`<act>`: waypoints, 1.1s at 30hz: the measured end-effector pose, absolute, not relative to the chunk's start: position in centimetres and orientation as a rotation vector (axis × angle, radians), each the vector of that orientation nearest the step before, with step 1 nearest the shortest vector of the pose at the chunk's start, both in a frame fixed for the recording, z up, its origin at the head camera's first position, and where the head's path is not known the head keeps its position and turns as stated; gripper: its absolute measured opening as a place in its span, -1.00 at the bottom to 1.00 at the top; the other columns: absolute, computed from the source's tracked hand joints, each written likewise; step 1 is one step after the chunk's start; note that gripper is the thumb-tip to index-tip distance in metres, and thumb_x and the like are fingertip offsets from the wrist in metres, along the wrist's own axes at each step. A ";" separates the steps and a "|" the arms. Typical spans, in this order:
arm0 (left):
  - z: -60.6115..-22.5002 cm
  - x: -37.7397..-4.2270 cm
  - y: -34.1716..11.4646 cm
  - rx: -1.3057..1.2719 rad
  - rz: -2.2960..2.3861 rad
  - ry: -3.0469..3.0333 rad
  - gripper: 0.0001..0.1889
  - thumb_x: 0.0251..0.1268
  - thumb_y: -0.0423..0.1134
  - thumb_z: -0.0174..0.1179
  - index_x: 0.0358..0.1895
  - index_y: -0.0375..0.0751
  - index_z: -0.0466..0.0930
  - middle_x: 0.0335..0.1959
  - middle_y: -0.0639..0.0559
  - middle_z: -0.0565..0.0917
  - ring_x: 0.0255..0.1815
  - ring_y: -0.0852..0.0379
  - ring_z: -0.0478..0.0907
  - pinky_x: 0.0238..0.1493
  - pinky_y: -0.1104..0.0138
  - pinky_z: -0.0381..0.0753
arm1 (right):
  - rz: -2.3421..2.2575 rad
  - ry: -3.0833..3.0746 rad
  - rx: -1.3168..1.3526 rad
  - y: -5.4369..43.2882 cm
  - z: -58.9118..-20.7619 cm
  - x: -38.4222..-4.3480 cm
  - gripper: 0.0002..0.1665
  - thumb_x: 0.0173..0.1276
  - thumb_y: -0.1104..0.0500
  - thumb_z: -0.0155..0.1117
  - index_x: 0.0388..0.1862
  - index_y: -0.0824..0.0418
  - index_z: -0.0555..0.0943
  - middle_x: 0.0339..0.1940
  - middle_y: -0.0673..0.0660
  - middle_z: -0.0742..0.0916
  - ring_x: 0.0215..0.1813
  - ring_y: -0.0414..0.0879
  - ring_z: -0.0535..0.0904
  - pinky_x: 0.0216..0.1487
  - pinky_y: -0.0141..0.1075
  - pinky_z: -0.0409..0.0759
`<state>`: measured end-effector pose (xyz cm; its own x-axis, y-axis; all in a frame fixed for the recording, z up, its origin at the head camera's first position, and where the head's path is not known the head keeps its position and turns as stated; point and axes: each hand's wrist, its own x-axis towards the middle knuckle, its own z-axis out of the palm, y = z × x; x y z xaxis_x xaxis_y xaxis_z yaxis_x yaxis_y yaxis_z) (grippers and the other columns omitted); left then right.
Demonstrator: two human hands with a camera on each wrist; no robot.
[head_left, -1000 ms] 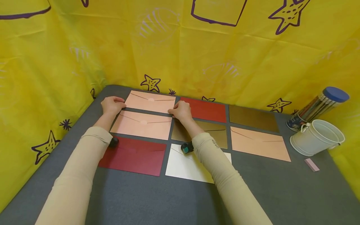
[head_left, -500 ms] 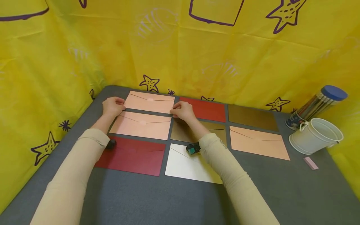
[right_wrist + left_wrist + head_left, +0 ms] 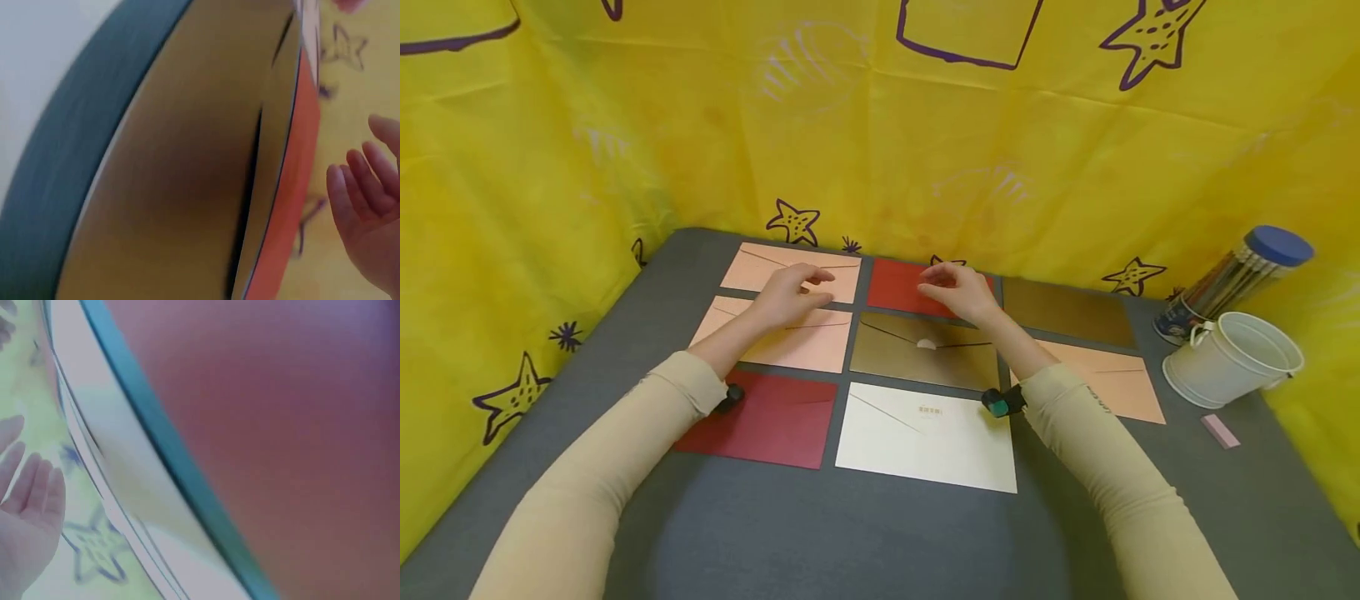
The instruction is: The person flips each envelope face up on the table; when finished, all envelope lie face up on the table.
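Observation:
My left hand [image 3: 786,298] hovers over the pink envelope [image 3: 760,268] at the back left and the pink envelope [image 3: 805,346] in front of it. Its fingers are loosely bent with nothing between them; the left wrist view shows the hand [image 3: 31,519] with its palm bare. Over the red envelope [image 3: 891,287] is my right hand [image 3: 964,293], relaxed and holding nothing. In the right wrist view that hand [image 3: 369,212] has its fingers apart from the paper. A bronze envelope [image 3: 917,362] lies flat in the middle row, below the right hand.
A dark red envelope [image 3: 782,425] and a white envelope [image 3: 917,450] form the front row. Rightward lie another bronze envelope [image 3: 1067,312] and a pink one [image 3: 1112,383]. A white bucket [image 3: 1217,362], a blue-lidded pencil tub [image 3: 1232,275] and a pink eraser [image 3: 1221,432] stand beyond.
Both hands have come off the edges of the back-left pink envelope. The left hand has moved right over the pink envelopes; the right hand has moved right over the red one.

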<state>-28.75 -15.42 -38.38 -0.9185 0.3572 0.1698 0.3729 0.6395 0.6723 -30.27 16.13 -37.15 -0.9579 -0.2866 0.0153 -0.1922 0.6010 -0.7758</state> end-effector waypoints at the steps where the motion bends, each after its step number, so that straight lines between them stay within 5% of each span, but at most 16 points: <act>1: -38.3 -28.9 -14.7 -0.694 -1.163 -2.830 -0.60 0.33 -0.24 0.26 0.18 -0.32 0.54 0.14 -0.20 0.57 0.17 -0.12 0.45 0.17 0.07 0.49 | -1.259 2.725 -0.418 17.0 -37.2 -30.4 -0.52 0.36 -0.03 0.31 0.16 0.20 0.58 0.13 0.14 0.65 0.20 0.05 0.50 0.20 -0.04 0.45; 17: -39.7 -32.4 -9.3 -1.124 -0.446 -3.128 -0.35 0.54 -0.03 -0.03 0.50 -0.34 0.09 0.53 -0.23 0.09 0.55 -0.10 -0.06 0.50 0.12 -0.07 | -0.638 2.758 -0.585 26.2 -39.4 -31.6 -0.14 0.35 -0.10 0.31 0.50 0.21 0.25 0.53 0.34 0.20 0.56 0.24 -0.08 0.45 0.21 -0.04; 33: -39.3 -32.4 -7.5 -1.213 -0.180 -3.097 -0.45 0.60 -0.12 -0.13 0.43 -0.45 0.19 0.46 -0.33 0.20 0.47 -0.20 0.14 0.45 0.10 0.12 | -0.421 2.807 -0.791 26.6 -39.3 -30.6 -0.21 0.45 -0.03 0.21 0.47 0.37 0.23 0.46 0.39 0.31 0.44 0.32 0.22 0.41 0.10 0.18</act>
<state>-32.35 -7.50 -39.27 -0.7192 0.6813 -0.1360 0.6610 0.7313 0.1681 -30.61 26.61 -39.32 -0.8383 -0.5342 -0.1087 -0.4788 0.8168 -0.3220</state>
